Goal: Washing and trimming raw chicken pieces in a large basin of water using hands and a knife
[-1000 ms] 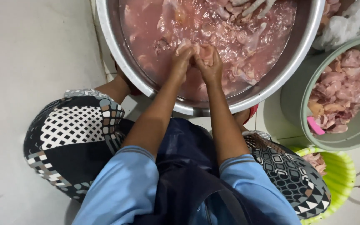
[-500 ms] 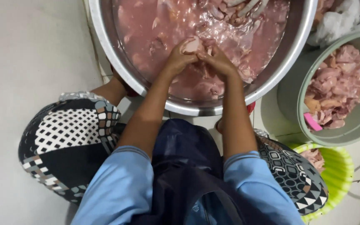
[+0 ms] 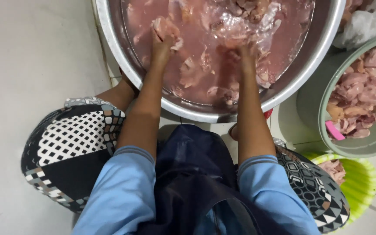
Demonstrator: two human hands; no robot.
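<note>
Where both hands were pressed together on one piece a moment ago, they have now parted across the big steel basin (image 3: 109, 52). At the left, the left hand (image 3: 162, 45) has its fingers closed around a pale chicken piece (image 3: 167, 27) lifted just clear of the pink water. To the right, the right hand (image 3: 247, 51) is sunk among floating meat; I cannot tell how its fingers sit. Sorting looks well underway, with the grey tub (image 3: 323, 109) at right already heaped.

Meat pieces (image 3: 196, 74) lie in the basin (image 3: 109, 48); a bucket (image 3: 314, 113) stands right of it.
</note>
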